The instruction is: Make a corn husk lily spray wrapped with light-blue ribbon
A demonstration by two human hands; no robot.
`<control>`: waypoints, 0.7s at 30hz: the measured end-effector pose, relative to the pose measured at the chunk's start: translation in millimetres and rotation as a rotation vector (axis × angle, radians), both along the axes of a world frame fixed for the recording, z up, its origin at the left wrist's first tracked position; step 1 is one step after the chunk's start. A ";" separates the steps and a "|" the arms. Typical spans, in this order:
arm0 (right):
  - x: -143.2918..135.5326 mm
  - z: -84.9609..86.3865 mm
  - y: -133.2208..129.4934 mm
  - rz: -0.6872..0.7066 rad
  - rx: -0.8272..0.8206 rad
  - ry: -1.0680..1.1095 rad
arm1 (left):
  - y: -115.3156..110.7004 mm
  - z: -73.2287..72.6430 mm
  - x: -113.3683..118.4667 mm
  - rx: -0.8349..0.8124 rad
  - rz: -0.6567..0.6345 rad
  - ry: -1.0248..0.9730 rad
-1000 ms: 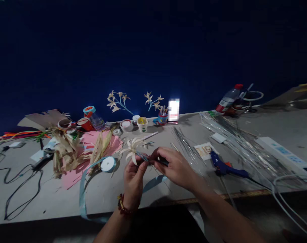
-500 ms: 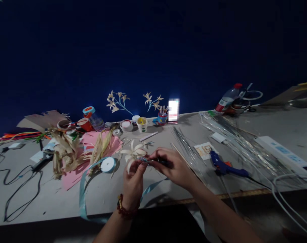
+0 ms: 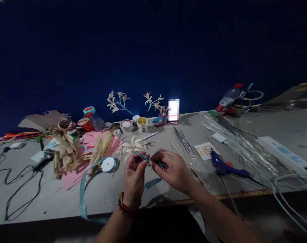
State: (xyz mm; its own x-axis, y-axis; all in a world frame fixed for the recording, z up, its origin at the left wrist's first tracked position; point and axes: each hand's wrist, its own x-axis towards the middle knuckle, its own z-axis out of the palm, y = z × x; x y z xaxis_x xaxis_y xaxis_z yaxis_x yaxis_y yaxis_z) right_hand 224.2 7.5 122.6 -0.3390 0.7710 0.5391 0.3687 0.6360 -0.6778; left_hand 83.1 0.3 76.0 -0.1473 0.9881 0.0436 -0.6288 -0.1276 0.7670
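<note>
My left hand (image 3: 134, 177) is closed around the light-blue wrapped stem (image 3: 141, 155) of a pale husk flower (image 3: 133, 144), whose petals spread beyond my fingers. Thumb and fingers of my right hand (image 3: 173, 170) pinch at the stem's end, where light-blue ribbon (image 3: 153, 183) runs up beneath them. Something dark shows in the right palm; I cannot make out what it is. A ribbon roll (image 3: 108, 165) lies left of my hands, its loose strip looping over the table's front edge.
Dried corn husks (image 3: 64, 152) lie on pink paper (image 3: 70, 178) at left. A blue glue gun (image 3: 226, 166), wire bundles (image 3: 189, 148) and a white power strip (image 3: 282, 152) are at right. Small tubs (image 3: 142, 125), finished flower sprigs (image 3: 121, 104) and a lit phone (image 3: 173, 110) stand behind.
The flower has turned and tipped away from me, showing more of the blue stem. My right hand has shifted slightly right, and the ribbon beneath has swung lower.
</note>
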 end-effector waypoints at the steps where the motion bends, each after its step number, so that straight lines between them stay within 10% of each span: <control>1: 0.4 0.1 0.3 0.005 -0.010 -0.003 | 0.0 0.4 0.0 0.017 -0.003 -0.003; 14: 8.5 -10.0 8.1 0.081 -0.245 0.190 | 2.0 0.8 -5.1 0.040 -0.173 -0.007; 21: 8.3 -4.7 9.7 0.079 -0.279 0.214 | 1.4 -8.4 -4.4 0.070 0.007 0.133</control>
